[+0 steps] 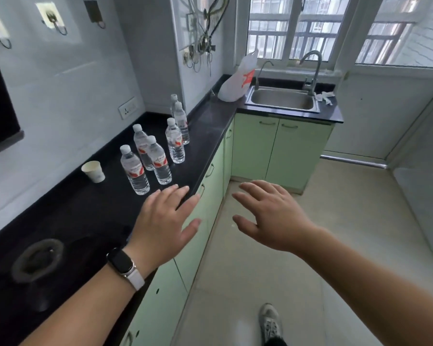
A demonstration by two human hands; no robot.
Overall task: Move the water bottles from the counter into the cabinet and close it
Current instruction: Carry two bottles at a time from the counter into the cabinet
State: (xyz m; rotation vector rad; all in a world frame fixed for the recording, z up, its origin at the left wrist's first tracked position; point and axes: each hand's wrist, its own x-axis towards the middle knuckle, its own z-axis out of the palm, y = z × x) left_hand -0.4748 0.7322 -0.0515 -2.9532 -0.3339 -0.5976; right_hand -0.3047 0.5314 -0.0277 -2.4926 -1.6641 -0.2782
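Six water bottles (pixel 159 161) stand upright on the dark counter (pixel 90 216), caps up, long axes vertical. They form a loose line running away from the viewer along the counter towards the sink (pixel 282 99). The nearest bottle (pixel 135 171) stands just beside a paper cup (pixel 93 171); the farthest one (pixel 174 101) stands near the wall corner. All are sealed, and none is touched.

The left hand (pixel 164 218) is spread, palm down, with its fingers straight, and it holds nothing. It lies over the front edge of the counter. The nearest bottle is just ahead of its fingertips and slightly to the left. Whether the palm rests on the counter cannot be told.

The right hand (pixel 270 216) is also spread and empty. It hangs over the floor, well apart from the bottles and level with the green cabinet (pixel 216 181) doors, which are closed.

Judgement: the left hand is the nearer to the bottles, and a side grip round an upright body suits it. The right hand is better placed for a door handle (pixel 209 170). No door is open yet, so the task appears to be at its start.
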